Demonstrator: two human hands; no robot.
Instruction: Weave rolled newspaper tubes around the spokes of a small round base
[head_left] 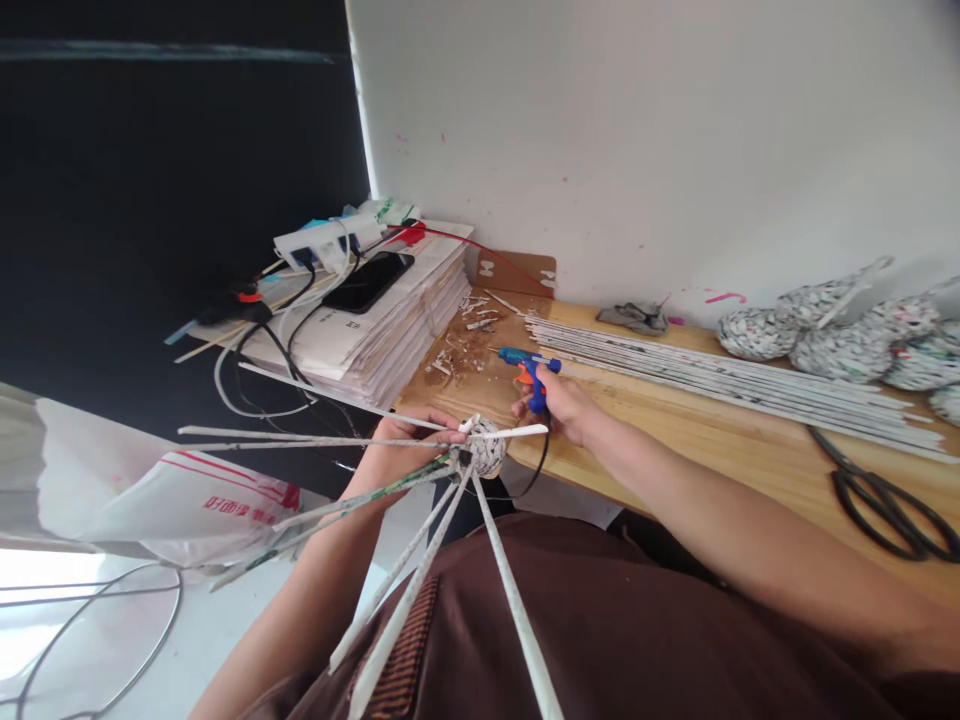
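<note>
My left hand (pixel 424 432) is closed on a small woven paper ball (pixel 487 452), from which several long rolled paper sticks (pixel 431 565) fan out to the left and toward my lap. One short white paper end (pixel 525 431) points right. My right hand (pixel 556 400) grips the handle of a blue glue gun (pixel 538 380) with an orange trigger. Its nozzle points left, above the wooden table (pixel 637 440) and a little beyond the ball. A black cord hangs down from the handle. The fingers of my left hand are partly hidden behind the sticks.
A bundle of rolled paper sticks (pixel 712 380) lies along the table. Black scissors (pixel 881 500) rest at the right, below several woven paper pieces (pixel 840 340). At the left, a phone (pixel 369 281) and power strip (pixel 330 240) top a paper stack (pixel 390 350); scraps (pixel 469 340) lie beside it.
</note>
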